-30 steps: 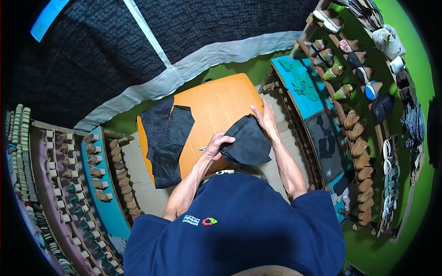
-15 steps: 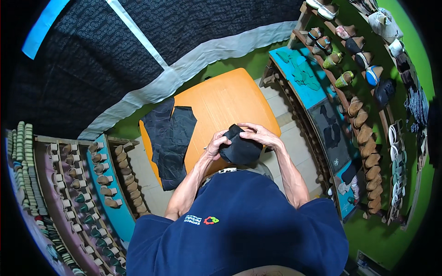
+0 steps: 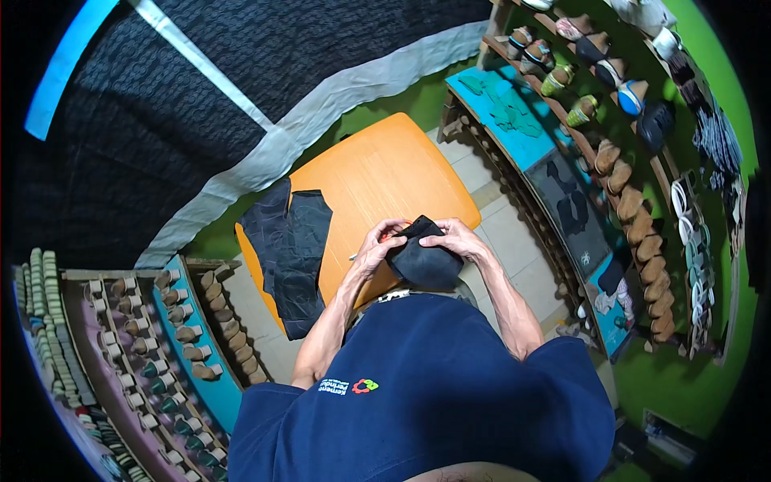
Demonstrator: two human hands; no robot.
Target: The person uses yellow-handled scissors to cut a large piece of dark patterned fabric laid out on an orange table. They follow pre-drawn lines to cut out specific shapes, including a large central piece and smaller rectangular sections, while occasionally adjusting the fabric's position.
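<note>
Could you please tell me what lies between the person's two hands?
The head view shows a black piece held between the left hand and right hand.

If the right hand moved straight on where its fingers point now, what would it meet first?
The black piece: the right hand points leftward and touches it. Beyond it, the left hand seems next in line, though depth is hard to judge in this one view.

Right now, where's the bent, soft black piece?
In the head view, the soft black piece is just right of centre, held between the left hand and right hand, near the edge of the smooth orange table.
</note>
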